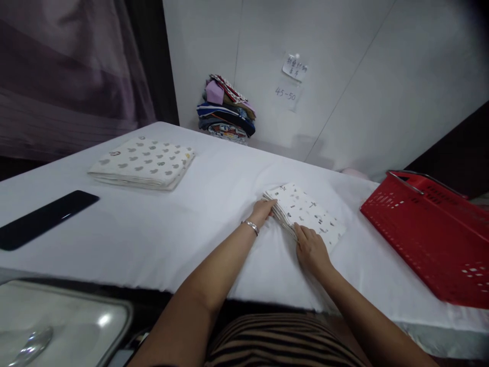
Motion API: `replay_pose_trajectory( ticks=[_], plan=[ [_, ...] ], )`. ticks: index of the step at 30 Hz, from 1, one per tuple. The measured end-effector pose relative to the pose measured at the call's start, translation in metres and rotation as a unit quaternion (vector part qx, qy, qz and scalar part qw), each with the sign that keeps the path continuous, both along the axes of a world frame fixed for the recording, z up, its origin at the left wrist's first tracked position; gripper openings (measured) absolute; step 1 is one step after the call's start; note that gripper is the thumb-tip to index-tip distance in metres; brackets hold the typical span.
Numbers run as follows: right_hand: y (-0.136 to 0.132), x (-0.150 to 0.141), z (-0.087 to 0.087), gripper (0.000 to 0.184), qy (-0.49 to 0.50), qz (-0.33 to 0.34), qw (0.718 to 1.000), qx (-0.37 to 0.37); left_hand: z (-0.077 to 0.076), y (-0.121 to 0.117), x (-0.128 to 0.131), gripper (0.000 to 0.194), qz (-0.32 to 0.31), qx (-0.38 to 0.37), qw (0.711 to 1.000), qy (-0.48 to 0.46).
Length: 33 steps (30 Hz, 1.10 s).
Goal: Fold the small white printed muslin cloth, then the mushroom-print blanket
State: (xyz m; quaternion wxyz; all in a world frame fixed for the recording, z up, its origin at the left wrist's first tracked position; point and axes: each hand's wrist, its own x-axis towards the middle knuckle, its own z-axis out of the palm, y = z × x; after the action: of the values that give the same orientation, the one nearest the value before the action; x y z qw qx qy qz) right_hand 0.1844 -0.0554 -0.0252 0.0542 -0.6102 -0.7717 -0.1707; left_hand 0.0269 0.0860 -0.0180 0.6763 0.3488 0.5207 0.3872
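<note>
2 hands (288,227) clamped on folded cloth (311,214), white-covered table (214,224), grey wall (263,56) behind.

- Two folded white patterned cloths (143,162)
- One red perforated plastic basket (431,234)
- One flat black rectangular slab (48,218)
- One stack of folded multicoloured fabrics (226,111)
- Two handwritten wall notes (295,68)

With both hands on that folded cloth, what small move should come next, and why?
Probably gently squaring up the layers: the left hand and right hand are both at the layered edge of the folded patterned cloth, where the layers look slightly fanned.
</note>
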Motion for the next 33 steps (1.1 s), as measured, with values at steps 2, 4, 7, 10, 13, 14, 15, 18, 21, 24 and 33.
replay_pose_trajectory(
  ticks=[2,4,7,10,13,14,15,18,21,24,33],
  plan=[
    [-0.011,0.005,-0.002,0.057,0.006,-0.002,1.000,0.010,0.003,0.001,0.002,0.023,0.005,-0.013,1.000,-0.003],
    [-0.020,0.009,-0.003,0.058,0.014,-0.002,1.000,0.017,0.007,0.000,0.003,0.025,0.009,-0.031,0.999,-0.011],
    [-0.028,0.015,-0.007,0.058,0.028,0.007,0.999,0.022,0.011,-0.001,0.006,0.026,0.013,-0.056,0.998,-0.030],
    [-0.029,0.023,-0.010,0.056,0.050,0.034,0.998,0.033,0.014,0.000,0.013,0.024,0.032,-0.061,0.997,-0.042],
    [-0.026,0.032,-0.012,0.054,0.078,0.055,0.993,0.063,0.015,0.003,0.019,0.021,0.056,-0.043,0.996,-0.062],
    [-0.025,0.034,-0.012,0.054,0.084,0.057,0.992,0.071,0.014,0.003,0.021,0.019,0.061,-0.038,0.995,-0.069],
    [-0.025,0.035,-0.013,0.053,0.087,0.058,0.992,0.074,0.013,0.003,0.022,0.018,0.065,-0.036,0.994,-0.075],
    [-0.026,0.035,-0.015,0.052,0.076,0.067,0.994,0.048,0.008,0.002,0.020,0.016,0.069,-0.042,0.994,-0.079],
    [-0.027,0.034,-0.015,0.051,0.069,0.067,0.995,0.022,0.003,0.002,0.016,0.015,0.063,-0.049,0.994,-0.074],
    [-0.028,0.036,-0.015,0.050,0.081,0.065,0.994,0.023,0.001,0.004,0.011,0.013,0.052,-0.048,0.996,-0.059],
    [-0.029,0.039,-0.024,0.048,0.075,0.067,0.995,0.019,-0.002,0.012,-0.003,0.020,-0.003,-0.026,0.998,0.049]
  ],
)
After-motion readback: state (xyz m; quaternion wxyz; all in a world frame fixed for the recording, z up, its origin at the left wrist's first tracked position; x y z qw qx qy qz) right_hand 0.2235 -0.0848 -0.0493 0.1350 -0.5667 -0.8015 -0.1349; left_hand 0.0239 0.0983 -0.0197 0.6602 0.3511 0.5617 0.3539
